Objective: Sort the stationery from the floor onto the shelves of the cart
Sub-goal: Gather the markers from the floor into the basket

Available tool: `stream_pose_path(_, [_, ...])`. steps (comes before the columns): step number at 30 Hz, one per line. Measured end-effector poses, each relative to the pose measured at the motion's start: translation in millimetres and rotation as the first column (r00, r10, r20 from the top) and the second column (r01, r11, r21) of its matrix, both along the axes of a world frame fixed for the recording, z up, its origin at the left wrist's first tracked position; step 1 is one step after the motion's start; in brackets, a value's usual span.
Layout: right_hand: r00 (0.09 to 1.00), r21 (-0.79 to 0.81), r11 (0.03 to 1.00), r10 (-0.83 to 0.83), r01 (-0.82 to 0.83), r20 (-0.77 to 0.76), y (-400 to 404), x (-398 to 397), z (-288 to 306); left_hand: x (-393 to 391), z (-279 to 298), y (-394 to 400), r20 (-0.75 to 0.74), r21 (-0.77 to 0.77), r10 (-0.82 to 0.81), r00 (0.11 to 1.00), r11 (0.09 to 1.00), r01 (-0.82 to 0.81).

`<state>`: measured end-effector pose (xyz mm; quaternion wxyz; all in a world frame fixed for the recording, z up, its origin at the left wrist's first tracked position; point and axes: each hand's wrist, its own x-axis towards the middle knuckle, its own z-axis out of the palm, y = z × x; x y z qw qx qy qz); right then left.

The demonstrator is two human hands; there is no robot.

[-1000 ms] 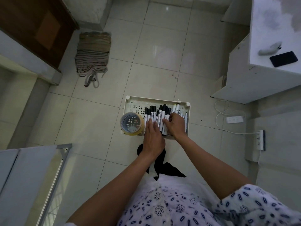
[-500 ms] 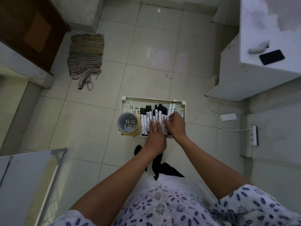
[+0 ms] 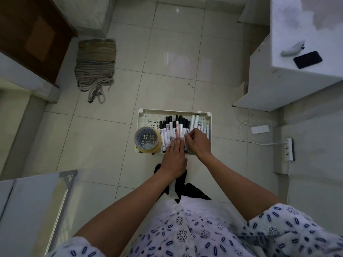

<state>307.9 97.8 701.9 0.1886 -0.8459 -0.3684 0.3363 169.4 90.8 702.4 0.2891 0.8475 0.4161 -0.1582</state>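
While both arms are reached down over a cream perforated tray (image 3: pixel 204 114) set on the tiled floor (image 3: pixel 172 75), a row of black-capped markers (image 3: pixel 173 130) is seen lying side by side in its middle; a roll of clear tape (image 3: pixel 148 139) is stood at the tray's left end, overlapping the near-left corner; several slimmer white pens (image 3: pixel 199 125) are laid at the right end; the left hand (image 3: pixel 174 156) is laid flat on the markers' near ends, fingers straight and pressed together; the right hand (image 3: pixel 199 143) is placed just beside it, fingers curled and pinching at a marker near the right of the row, though which 1 cannot be told; the 2 hands are nearly touching; a grey metal-framed shelf edge (image 3: pixel 64 184) is seen at lower left, well apart from the tray; a folded striped cloth (image 3: pixel 95 64) is seen on the floor at upper left; a white power strip (image 3: pixel 260 129) and its cable are seen right of the tray; a black phone (image 3: pixel 307 59) is seen on a white cabinet (image 3: pixel 278 84) at upper right
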Motion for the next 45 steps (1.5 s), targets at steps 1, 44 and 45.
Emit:
stream_pose_path(1, [1.0,-0.003,1.0,0.001,-0.001,-0.005,-0.1,-0.9,0.4,-0.5,-1.0,0.3,-0.032,0.003,-0.001,0.999,1.0,0.001])
stream_pose_path(44, [0.894,0.181,0.883,-0.446,0.433,0.037,-19.8,6.1,14.5,-142.7,1.4,96.6,-0.091,-0.269,0.76,0.644,0.604,-0.75])
stream_pose_path(45, [0.872,0.175,0.867,-0.484,0.466,0.076,-21.6,11.4,13.8,-139.0,1.3,100.3,-0.046,-0.301,0.802,0.596,0.558,-0.774])
